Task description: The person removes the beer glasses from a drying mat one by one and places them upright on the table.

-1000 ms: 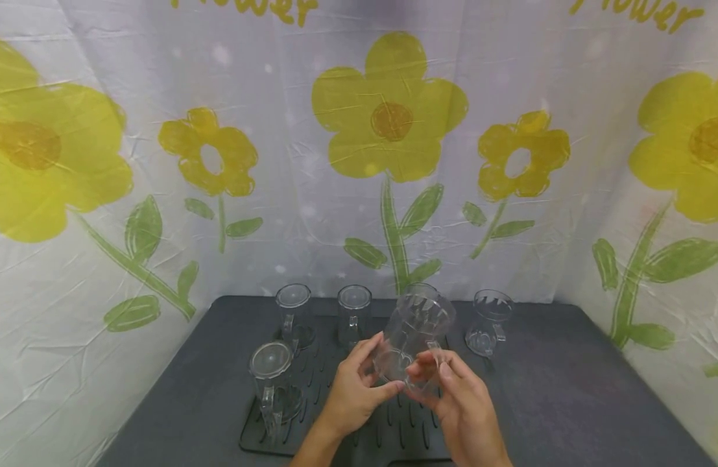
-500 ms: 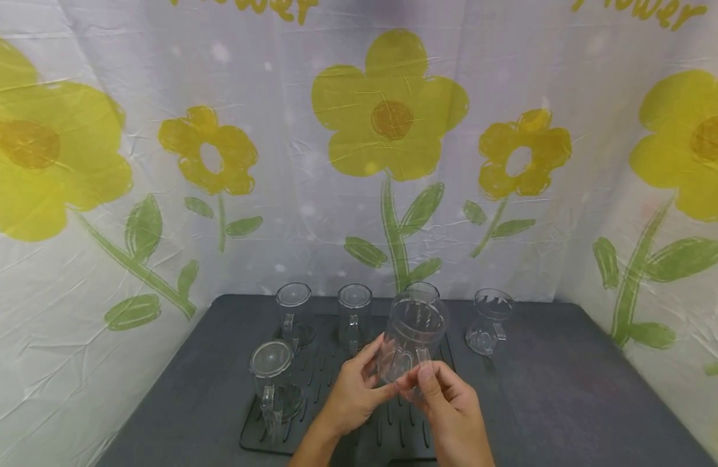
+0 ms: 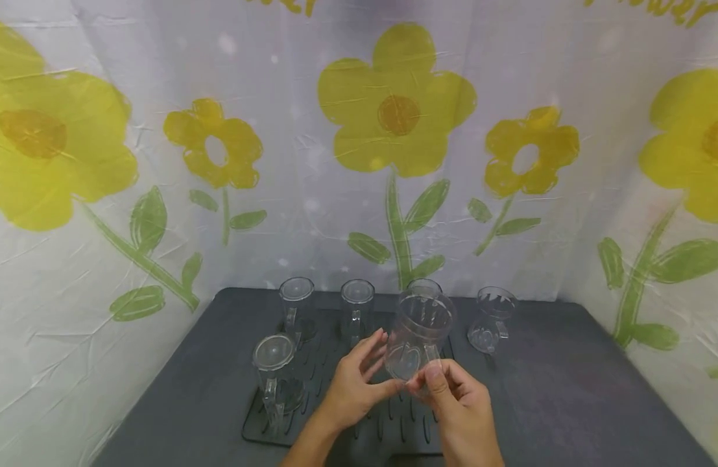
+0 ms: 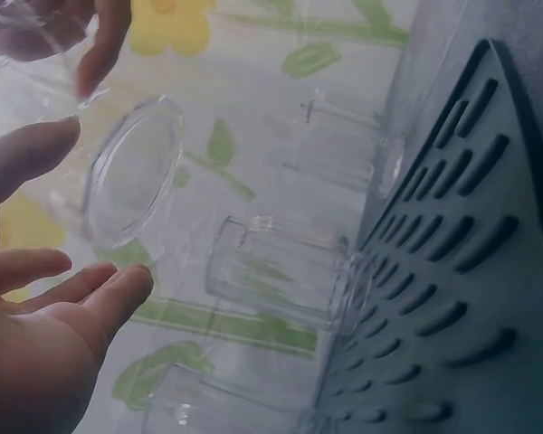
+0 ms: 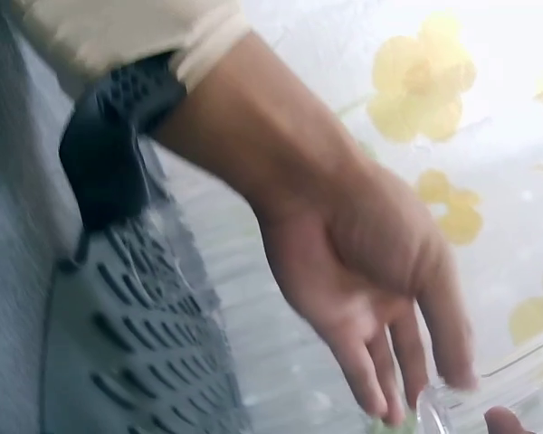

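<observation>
A clear glass mug (image 3: 419, 324) is held above the drying mat (image 3: 312, 395), mouth upward and tilted. My right hand (image 3: 464, 402) pinches its handle between thumb and fingers. Beside its left side, my left hand (image 3: 359, 376) has spread, fairly straight fingers, with the thumb close to the base. In the left wrist view, the mug's round base (image 4: 136, 172) hangs beyond the left hand (image 4: 54, 344). The right wrist view shows the left hand (image 5: 371, 262) with extended fingers, and a bit of the mug (image 5: 516, 384) at the lower right.
Upside-down glass mugs stand on the ribbed mat: a front-left mug (image 3: 275, 373), a back-left mug (image 3: 297, 308) and a back-middle mug (image 3: 357, 308). Another mug (image 3: 425, 285) is partly hidden behind the held one. Right of the mat, an upright mug (image 3: 490, 321) stands on the dark table (image 3: 569, 389).
The right hand has changed from fingers around the mug's lower side to a pinch on the handle. The mug has turned more upright, and the left fingers have loosened from it.
</observation>
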